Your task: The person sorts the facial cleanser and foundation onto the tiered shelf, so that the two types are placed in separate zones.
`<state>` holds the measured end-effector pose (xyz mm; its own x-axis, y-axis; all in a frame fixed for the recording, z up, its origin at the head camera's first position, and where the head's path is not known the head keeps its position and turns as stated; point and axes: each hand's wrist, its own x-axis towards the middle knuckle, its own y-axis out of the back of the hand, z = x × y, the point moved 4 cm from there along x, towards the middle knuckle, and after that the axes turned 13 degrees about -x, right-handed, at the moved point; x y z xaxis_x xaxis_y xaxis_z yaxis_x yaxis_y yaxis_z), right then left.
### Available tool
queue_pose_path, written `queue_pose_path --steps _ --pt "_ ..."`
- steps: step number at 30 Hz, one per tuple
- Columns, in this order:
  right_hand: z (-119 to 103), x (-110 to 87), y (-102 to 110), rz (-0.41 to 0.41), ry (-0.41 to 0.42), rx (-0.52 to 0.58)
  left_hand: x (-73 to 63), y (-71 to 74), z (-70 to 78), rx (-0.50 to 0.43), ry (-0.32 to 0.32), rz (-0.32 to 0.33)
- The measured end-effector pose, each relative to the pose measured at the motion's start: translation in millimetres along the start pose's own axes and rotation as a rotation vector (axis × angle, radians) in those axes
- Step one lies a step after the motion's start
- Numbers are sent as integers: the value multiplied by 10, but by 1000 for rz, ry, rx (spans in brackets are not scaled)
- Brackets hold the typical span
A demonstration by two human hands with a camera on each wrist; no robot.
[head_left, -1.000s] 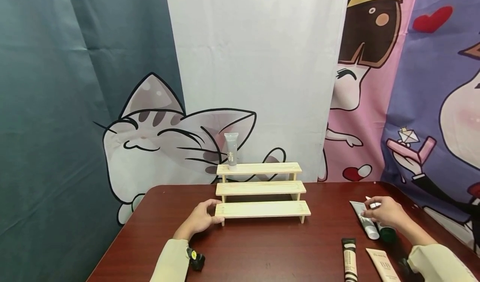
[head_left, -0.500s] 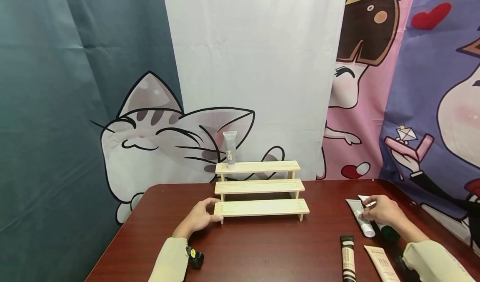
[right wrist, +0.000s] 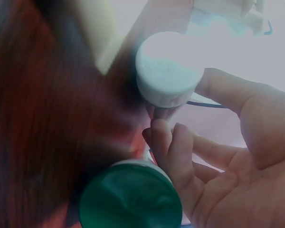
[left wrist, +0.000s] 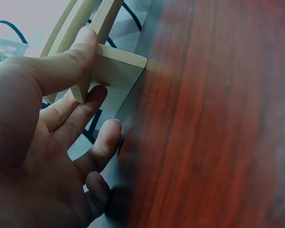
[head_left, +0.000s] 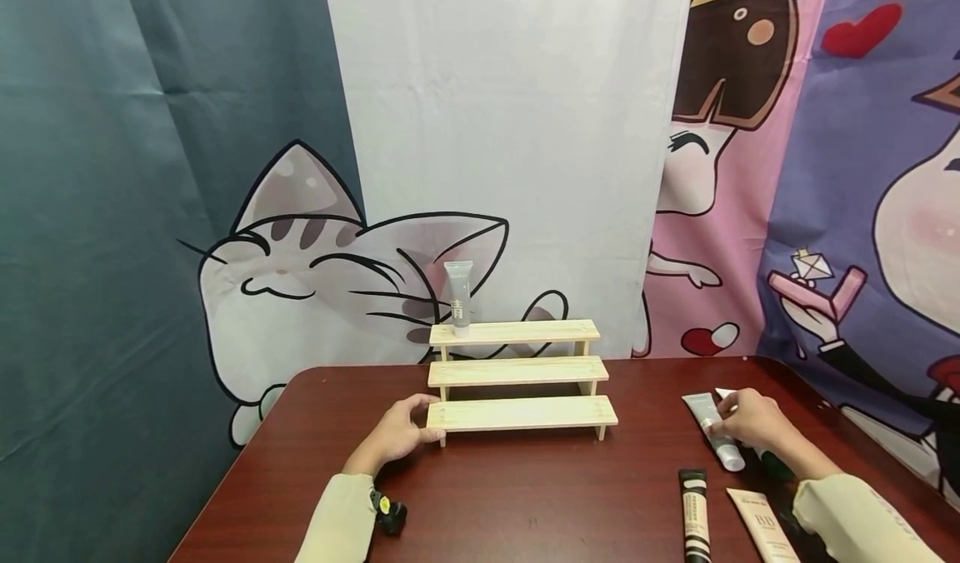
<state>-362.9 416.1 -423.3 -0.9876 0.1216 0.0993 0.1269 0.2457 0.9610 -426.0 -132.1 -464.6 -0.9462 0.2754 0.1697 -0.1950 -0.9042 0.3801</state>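
Note:
A three-tier pale wooden display rack (head_left: 521, 414) stands on the table. My left hand (head_left: 400, 430) grips the left end of its lowest tier, and the left wrist view has the thumb on one face of the board (left wrist: 104, 31) and fingertips at the other. On the top tier a grey squeeze tube (head_left: 460, 296) stands upright on its cap. At the right, my right hand (head_left: 753, 421) pinches another grey squeeze tube (head_left: 711, 424) with a white cap (right wrist: 168, 69). Beside it lies a tube with a green cap (right wrist: 130, 197), mostly hidden by the hand in the head view.
Nearer the front right lie a black-and-cream striped tube (head_left: 695, 513) and a beige BB tube (head_left: 761, 523). The dark red table (head_left: 525, 496) reaches back to a cartoon-printed curtain (head_left: 517, 130).
My right hand has shifted slightly left, and the white-capped grey tube has come with it, away from the green-capped one. My left hand keeps its grip on the rack.

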Motion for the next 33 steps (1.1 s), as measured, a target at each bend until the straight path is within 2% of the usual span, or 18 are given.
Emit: queue_pose_path --steps 9,14,19,23,33 --pt "-12 35 -45 30 36 -30 -11 11 19 24 9 11" --pt "-24 16 -89 33 58 45 -6 7 17 25 7 11" --pt "-52 -17 -140 -4 55 162 -10 -5 -2 25 10 6" --pt "-48 -25 -159 -4 55 201 -19 -7 -4 19 19 0" --pt "-63 -30 -84 177 51 229 -20 5 1 21 6 1"
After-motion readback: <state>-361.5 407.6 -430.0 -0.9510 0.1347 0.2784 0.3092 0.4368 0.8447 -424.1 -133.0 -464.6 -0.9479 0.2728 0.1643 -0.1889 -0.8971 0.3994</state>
